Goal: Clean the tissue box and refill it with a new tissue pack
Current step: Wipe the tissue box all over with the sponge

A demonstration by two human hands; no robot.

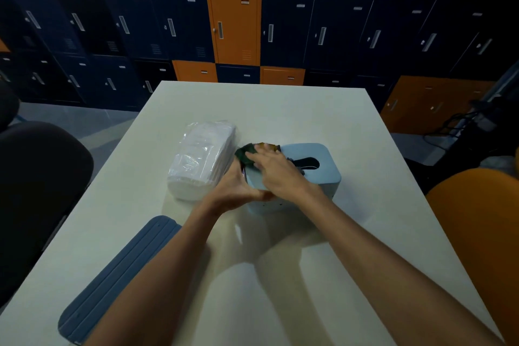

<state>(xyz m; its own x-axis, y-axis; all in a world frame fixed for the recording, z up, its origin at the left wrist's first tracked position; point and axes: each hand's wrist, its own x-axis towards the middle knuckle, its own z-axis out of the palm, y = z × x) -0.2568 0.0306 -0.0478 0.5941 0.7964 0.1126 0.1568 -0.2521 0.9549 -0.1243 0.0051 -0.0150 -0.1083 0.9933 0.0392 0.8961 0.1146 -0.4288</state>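
A light blue tissue box (323, 174) with a dark oval slot on top stands in the middle of the white table (295, 109). My left hand (238, 185) grips its near left corner. My right hand (269, 166) lies flat across the box's top left part and presses a dark green and yellow cloth (247, 152) onto it with straight fingers. A new tissue pack (200, 160) in clear plastic wrap lies just left of the box. The box's blue ribbed base panel (120, 278) lies flat near the table's front left edge.
Dark blue and orange lockers (233, 22) fill the wall behind the table. A dark chair (36, 191) stands at the left and an orange chair (477, 219) at the right. Cables and equipment (471, 121) sit on the floor at the far right.
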